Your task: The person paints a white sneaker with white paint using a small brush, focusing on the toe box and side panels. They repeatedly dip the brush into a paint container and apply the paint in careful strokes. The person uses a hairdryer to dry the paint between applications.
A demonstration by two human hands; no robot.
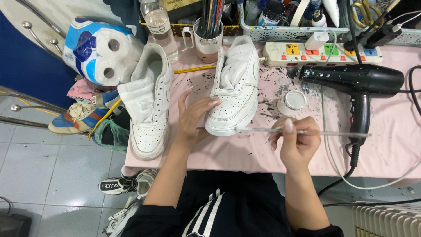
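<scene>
Nearest, the person's right hand [297,142] is closing its fingers in a pinch around a thin clear-handled brush [302,131], which is lying almost level, its tip reaching left to the toe edge of a white sneaker [234,90]. The left hand [191,117] is spreading open against that sneaker's left side, fingertips pressing the upper near the toe, holding nothing in a closed grasp. This sneaker is sitting on the pink-covered worktop [394,136], toe pointing toward the person, its tongue stuffed with white paper. Just left of the left hand a second white sneaker [149,103] is lying along the worktop's left edge, toe also toward the person, apart from the first one. Right of the held sneaker a small round white paint pot [292,102] is standing open among dark paint flecks. Further right a black hair dryer [357,83] is resting on the worktop, handle toward the person, its cord trailing off the near edge. Behind it a white power strip [322,52] with coloured sockets is stretching across. At the back a mug of brushes [209,37], a clear plastic bottle [158,25] and a basket of paint bottles [285,19] are standing. Off the worktop to the left, a pack of toilet rolls [98,50] is sitting above a blue and orange shoe [74,119]
</scene>
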